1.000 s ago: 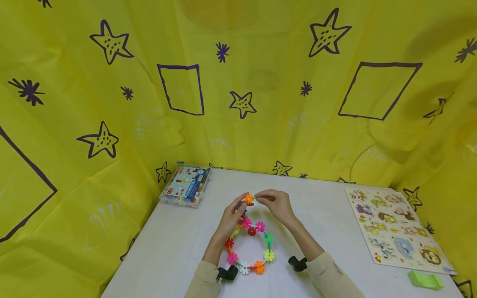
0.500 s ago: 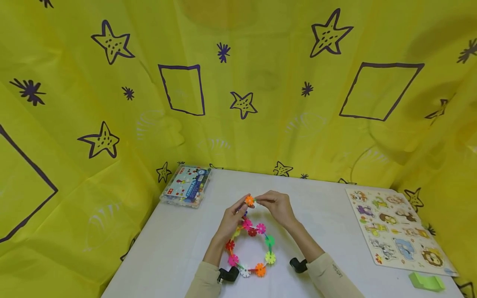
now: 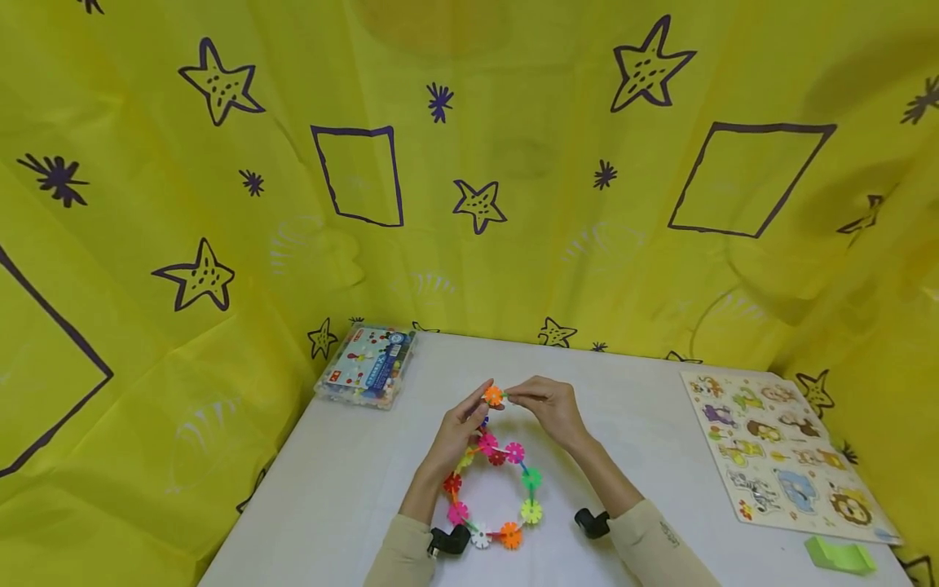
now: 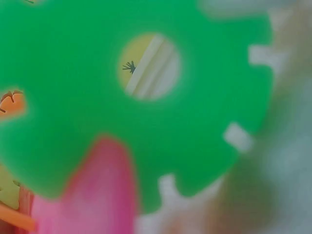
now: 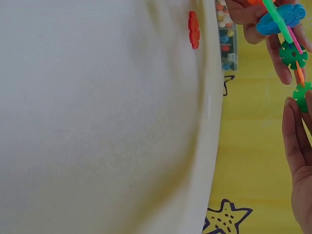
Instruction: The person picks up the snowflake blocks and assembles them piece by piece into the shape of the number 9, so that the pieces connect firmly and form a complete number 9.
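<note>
Several notched plastic discs, joined edge to edge, form a colourful ring [image 3: 511, 535] on the table, with more discs leading up to my hands. My left hand [image 3: 449, 439] holds the upper part of this chain, near an orange disc [image 3: 494, 395]. From the right, my right hand [image 3: 550, 410] pinches a green disc [image 5: 301, 96] between thumb and fingers. In the right wrist view, an orange connecting disc runs from it to another green disc [image 5: 293, 54], and a blue disc [image 5: 282, 19] lies beyond. A blurred green disc [image 4: 204, 117] fills the left wrist view, with a pink piece [image 4: 105, 195] in front.
At the back left of the white table [image 3: 623, 456] lies a clear case [image 3: 367, 367] of small coloured parts. An animal puzzle board [image 3: 785, 452] and a green plastic piece [image 3: 839, 554] lie on the right. Yellow patterned cloth [image 3: 469, 261] hangs behind the table.
Both hands stay together at the chain's upper end and have shifted very slightly right with the orange disc. The ring below has moved only slightly.
</note>
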The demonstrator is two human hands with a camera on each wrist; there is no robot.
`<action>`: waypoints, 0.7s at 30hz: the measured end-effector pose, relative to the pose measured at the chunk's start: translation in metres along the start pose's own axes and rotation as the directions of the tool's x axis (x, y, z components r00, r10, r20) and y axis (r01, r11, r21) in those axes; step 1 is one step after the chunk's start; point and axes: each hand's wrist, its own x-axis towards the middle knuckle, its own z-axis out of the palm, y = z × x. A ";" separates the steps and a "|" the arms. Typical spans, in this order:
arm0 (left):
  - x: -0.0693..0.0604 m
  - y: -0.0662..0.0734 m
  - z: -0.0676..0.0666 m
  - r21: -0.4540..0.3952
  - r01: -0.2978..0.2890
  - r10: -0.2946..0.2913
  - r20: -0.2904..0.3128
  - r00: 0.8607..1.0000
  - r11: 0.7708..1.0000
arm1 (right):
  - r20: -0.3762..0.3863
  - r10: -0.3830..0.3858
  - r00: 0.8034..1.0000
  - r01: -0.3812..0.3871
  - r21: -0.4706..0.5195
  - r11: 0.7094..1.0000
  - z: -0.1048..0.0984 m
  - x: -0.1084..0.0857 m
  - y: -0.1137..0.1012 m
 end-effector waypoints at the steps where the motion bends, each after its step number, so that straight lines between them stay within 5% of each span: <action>1: 0.000 0.000 0.000 0.000 -0.001 0.001 0.004 1.000 1.000 | 0.001 0.005 1.000 -0.005 0.002 1.000 0.000 0.001 -0.001; 10: 0.000 -0.002 0.001 -0.014 -0.002 0.002 0.037 0.999 1.000 | -0.007 0.003 1.000 -0.003 -0.022 1.000 0.002 0.001 -0.005; 14: 0.001 -0.001 -0.001 -0.019 -0.012 0.013 0.040 0.999 1.000 | -0.013 0.101 0.995 -0.101 0.000 0.995 0.006 -0.001 -0.006; 18: 0.001 0.001 -0.004 -0.046 -0.009 0.010 0.021 1.000 0.999 | 0.036 0.281 0.959 -0.276 -0.098 0.956 0.012 -0.004 -0.005; 21: 0.001 0.004 -0.006 -0.074 0.008 -0.008 0.000 1.000 0.997 | 0.171 0.371 0.913 -0.322 -0.259 0.911 0.016 -0.007 -0.005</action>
